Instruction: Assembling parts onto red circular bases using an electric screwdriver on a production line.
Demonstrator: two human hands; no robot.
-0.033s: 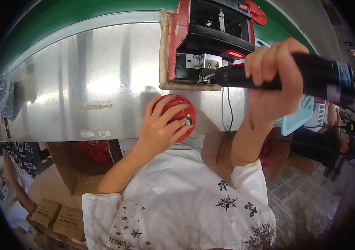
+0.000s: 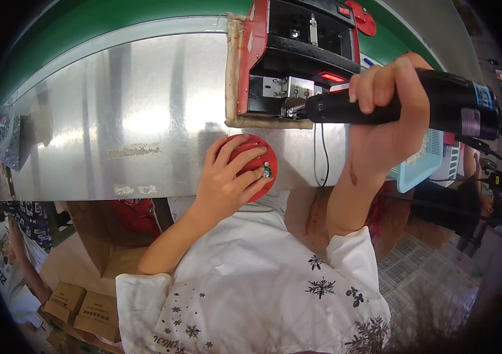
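Observation:
My right hand is wrapped round a black electric screwdriver, held nearly level. Its bit end reaches the metal outlet at the front of a red and black screw feeder; the exact contact is too small to tell. My left hand grips a round red disc-shaped part at the near edge of the metal table, fingers bent over its top. A small green piece with a silver metal fitting shows on the disc beside my fingertips. The palm hides the disc's left side.
A metal table spans the front. At its left end lies a clear bag of small parts. A light blue basket stands right, past a hanging cable. Another red disc lies behind the feeder. Cardboard boxes sit lower left.
The back end of the screwdriver has swung slightly downward in the picture, and my right hand has turned a little with it. My left hand and the red disc stay put.

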